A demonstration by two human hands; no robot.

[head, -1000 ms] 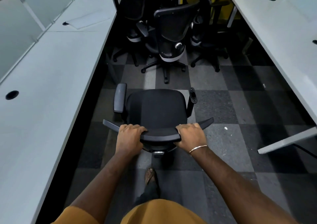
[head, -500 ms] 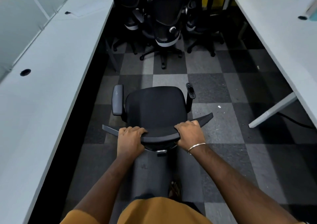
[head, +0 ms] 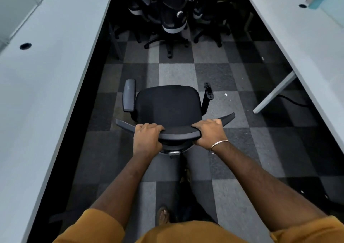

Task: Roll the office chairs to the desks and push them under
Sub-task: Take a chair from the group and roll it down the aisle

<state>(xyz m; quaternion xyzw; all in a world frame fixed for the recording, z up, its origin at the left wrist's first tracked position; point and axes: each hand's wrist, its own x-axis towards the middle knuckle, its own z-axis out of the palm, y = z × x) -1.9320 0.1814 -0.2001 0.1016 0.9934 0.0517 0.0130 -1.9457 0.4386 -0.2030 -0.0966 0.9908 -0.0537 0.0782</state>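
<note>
A black office chair stands in the aisle in front of me, its seat facing away. My left hand grips the top edge of its backrest on the left. My right hand, with a bangle at the wrist, grips the same edge on the right. The chair has a padded left armrest; its right armrest post carries no pad. A long white desk runs along the left and another white desk along the right.
Several black office chairs crowd the far end of the aisle. The floor is grey checkered carpet. A white desk leg slants out under the right desk, with a cable behind it. Cable holes dot the left desk.
I have pulled the chair backward along the aisle, away from the cluster of chairs. Both hands keep the same grip on the backrest. My feet have stepped back.
</note>
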